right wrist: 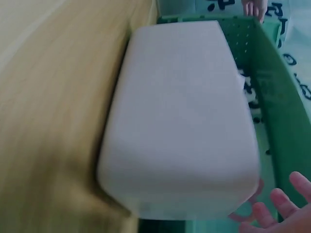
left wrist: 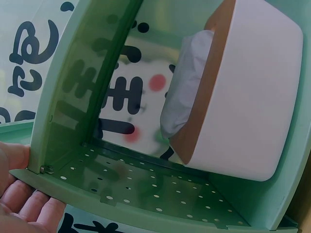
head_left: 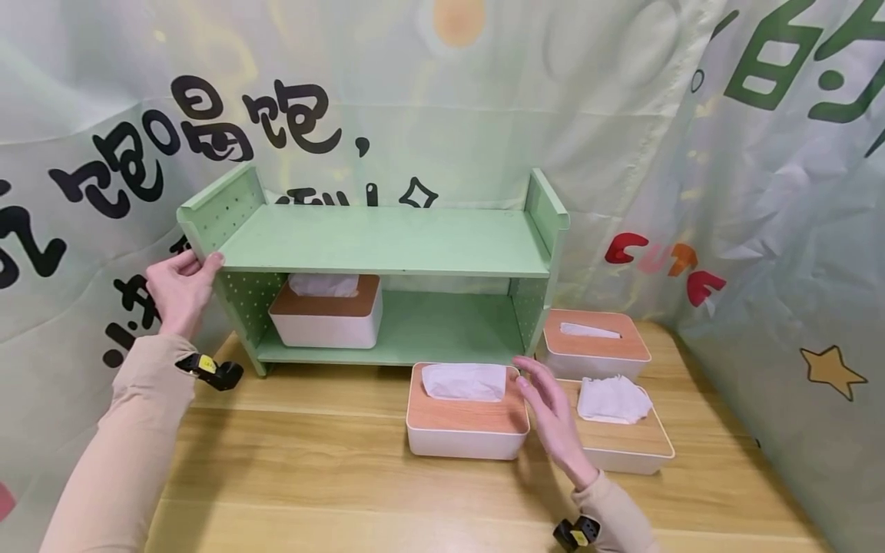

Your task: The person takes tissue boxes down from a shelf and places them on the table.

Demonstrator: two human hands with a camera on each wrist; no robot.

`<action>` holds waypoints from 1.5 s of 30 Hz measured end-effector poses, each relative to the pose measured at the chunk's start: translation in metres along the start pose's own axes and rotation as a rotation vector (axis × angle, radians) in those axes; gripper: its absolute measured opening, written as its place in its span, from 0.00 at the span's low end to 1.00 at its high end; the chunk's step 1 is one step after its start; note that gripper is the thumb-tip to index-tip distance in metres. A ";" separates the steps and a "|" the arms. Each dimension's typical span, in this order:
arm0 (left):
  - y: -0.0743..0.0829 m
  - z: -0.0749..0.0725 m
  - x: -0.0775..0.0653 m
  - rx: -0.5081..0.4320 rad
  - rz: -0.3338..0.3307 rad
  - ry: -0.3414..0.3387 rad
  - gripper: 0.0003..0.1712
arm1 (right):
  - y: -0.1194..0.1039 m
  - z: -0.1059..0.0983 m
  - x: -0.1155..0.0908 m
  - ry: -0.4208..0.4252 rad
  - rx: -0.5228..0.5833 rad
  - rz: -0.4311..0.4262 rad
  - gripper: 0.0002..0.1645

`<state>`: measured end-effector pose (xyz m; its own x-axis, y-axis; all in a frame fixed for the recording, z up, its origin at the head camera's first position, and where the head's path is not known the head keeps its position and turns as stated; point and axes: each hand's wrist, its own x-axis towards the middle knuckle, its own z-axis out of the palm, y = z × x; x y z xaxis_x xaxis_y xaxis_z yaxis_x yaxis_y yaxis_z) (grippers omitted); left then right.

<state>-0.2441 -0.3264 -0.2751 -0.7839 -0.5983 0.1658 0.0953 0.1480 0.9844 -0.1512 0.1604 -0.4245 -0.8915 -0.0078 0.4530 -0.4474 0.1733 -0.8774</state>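
Observation:
My left hand [head_left: 183, 292] grips the left side panel of a green two-tier shelf [head_left: 387, 242], thumb at the front edge and fingers around the outside, as the left wrist view shows. A white tissue box with a brown lid [head_left: 328, 332] sits on the shelf's lower tier at the left. In front of the shelf, another tissue box [head_left: 466, 443] stands on the table with a tissue poking out. Beside this box's right end is my right hand [head_left: 553, 418], its fingers extended and loosely bent; in the right wrist view the fingers [right wrist: 286, 208] hold nothing.
Two more tissue boxes stand on the wooden table [head_left: 311, 461] at the right: one by the shelf's side [head_left: 598, 346], one partly behind my right hand [head_left: 622, 442]. A printed fabric backdrop [head_left: 429, 138] hangs behind and along both sides.

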 end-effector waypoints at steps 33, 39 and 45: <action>-0.003 0.001 0.001 0.042 0.036 -0.012 0.28 | -0.060 0.043 0.072 -0.453 0.094 0.259 0.36; -0.002 0.000 0.000 0.036 0.027 -0.017 0.28 | -0.053 0.056 0.094 -0.471 0.113 0.313 0.38; -0.002 -0.001 0.000 0.018 0.036 -0.015 0.28 | -0.048 0.066 0.111 -0.496 0.119 0.345 0.39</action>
<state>-0.2438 -0.3271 -0.2769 -0.7894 -0.5804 0.2000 0.1124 0.1837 0.9765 -0.2332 0.0859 -0.3427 -0.9004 -0.4334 0.0376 -0.1070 0.1369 -0.9848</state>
